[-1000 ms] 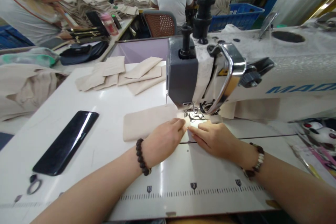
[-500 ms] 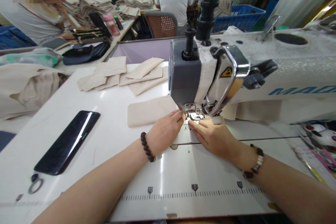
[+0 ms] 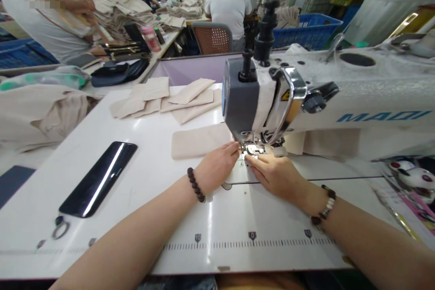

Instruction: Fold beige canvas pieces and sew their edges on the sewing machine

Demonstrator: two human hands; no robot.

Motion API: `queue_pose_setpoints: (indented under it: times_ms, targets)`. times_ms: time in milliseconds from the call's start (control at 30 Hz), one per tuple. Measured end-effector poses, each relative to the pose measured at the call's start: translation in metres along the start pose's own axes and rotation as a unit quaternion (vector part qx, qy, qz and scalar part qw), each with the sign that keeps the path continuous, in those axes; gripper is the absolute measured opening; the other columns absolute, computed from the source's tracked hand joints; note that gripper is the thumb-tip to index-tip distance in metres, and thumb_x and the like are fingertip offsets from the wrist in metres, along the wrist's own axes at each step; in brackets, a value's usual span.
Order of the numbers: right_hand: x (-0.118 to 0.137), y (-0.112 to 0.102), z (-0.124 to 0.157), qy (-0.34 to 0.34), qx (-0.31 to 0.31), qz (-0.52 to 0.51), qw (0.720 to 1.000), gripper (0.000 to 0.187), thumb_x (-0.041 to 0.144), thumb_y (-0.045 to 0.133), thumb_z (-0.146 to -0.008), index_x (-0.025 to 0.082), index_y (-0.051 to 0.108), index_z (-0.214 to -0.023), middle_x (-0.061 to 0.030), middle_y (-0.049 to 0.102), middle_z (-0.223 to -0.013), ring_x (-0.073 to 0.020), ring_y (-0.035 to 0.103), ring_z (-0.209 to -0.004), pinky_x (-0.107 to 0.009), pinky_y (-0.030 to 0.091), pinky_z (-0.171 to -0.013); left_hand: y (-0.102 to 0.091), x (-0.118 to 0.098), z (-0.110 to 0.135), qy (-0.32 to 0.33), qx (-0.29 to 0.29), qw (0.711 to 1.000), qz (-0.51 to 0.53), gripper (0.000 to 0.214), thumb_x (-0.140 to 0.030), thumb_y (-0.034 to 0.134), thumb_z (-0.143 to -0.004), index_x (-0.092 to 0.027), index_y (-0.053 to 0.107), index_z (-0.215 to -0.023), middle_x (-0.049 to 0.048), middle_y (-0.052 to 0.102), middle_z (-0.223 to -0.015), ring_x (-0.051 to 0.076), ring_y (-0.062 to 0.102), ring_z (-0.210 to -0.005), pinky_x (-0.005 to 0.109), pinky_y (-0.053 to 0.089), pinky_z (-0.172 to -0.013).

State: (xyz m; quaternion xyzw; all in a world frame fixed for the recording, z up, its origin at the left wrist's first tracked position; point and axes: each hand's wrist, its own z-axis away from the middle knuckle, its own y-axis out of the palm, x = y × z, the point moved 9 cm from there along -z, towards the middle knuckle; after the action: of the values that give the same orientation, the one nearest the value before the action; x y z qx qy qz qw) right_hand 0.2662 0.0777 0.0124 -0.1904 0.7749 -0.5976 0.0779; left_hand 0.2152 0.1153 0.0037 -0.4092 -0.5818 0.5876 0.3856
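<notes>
A beige fabric piece [image 3: 199, 141] lies flat on the white table [image 3: 142, 163], running under the head of a sewing machine [image 3: 306, 95]. My left hand [image 3: 217, 166] rests just left of the presser foot [image 3: 253, 148], fingertips pressed together on the cloth's near end. My right hand [image 3: 275, 173] lies beside it on the right, fingers closed and pointing at the needle area. The two hands nearly touch. Both wrists carry bead bracelets.
Several beige pieces [image 3: 170, 97] lie fanned at the table's far side. A black phone [image 3: 98, 179] and a small ring [image 3: 60, 229] lie at the left. A ruler strip [image 3: 251, 244] runs along the front edge. Other people work at tables behind.
The fabric piece has slid away from me under the machine head, and both hands have followed it up to the presser foot. The view has shifted slightly.
</notes>
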Motion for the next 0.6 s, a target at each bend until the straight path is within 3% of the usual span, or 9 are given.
queue_pose_setpoints:
  times_ms: [100,267,367,500,600]
  targets:
    - [-0.002,0.004,0.001,0.009,0.018,-0.005,1.0,0.027,0.023,0.037,-0.09,0.014,0.06,-0.102,-0.0045,0.063,-0.073,-0.0141,0.053,-0.062,-0.027,0.03,-0.057,-0.002,-0.001,0.002,-0.004,0.001,1.0,-0.005,0.024,-0.008,0.04,-0.088,-0.005,0.051,-0.11,0.0132,0.056,-0.111,0.017,0.05,-0.11,0.028,0.034,-0.102]
    - [-0.003,0.006,0.001,0.011,0.037,-0.016,0.999,0.026,0.024,0.038,-0.09,0.014,0.059,-0.104,-0.0052,0.063,-0.078,-0.0143,0.054,-0.067,-0.027,0.032,-0.06,0.001,0.018,0.003,-0.118,0.001,0.993,-0.007,0.03,-0.006,0.033,-0.089,-0.006,0.048,-0.115,0.0194,0.051,-0.12,0.027,0.046,-0.117,0.049,0.034,-0.098]
    - [-0.002,0.004,0.002,0.007,0.035,-0.014,0.999,0.026,0.023,0.039,-0.09,0.014,0.058,-0.104,-0.0051,0.063,-0.078,-0.0143,0.054,-0.068,-0.027,0.032,-0.062,-0.005,0.034,0.007,-0.152,0.002,0.988,0.007,0.029,-0.003,0.034,-0.086,-0.007,0.051,-0.109,0.02,0.054,-0.115,0.027,0.051,-0.111,0.046,0.041,-0.091]
    - [-0.001,0.001,0.003,0.004,0.031,-0.013,0.999,0.025,0.022,0.039,-0.09,0.015,0.058,-0.104,-0.0042,0.062,-0.075,-0.0148,0.053,-0.068,-0.027,0.033,-0.062,-0.048,0.078,0.032,-0.208,-0.01,0.977,0.05,0.04,0.0,0.036,-0.077,-0.008,0.049,-0.115,0.0147,0.064,-0.095,0.023,0.063,-0.086,0.037,0.049,-0.077]
    - [0.0,0.0,0.004,-0.001,0.027,-0.016,1.0,0.025,0.021,0.039,-0.09,0.014,0.058,-0.104,-0.0041,0.061,-0.076,-0.0148,0.053,-0.068,-0.027,0.033,-0.062,-0.091,0.105,0.059,-0.24,-0.066,0.961,0.117,0.047,-0.007,0.035,-0.077,-0.012,0.044,-0.122,0.0116,0.063,-0.101,0.024,0.062,-0.09,0.038,0.049,-0.078]
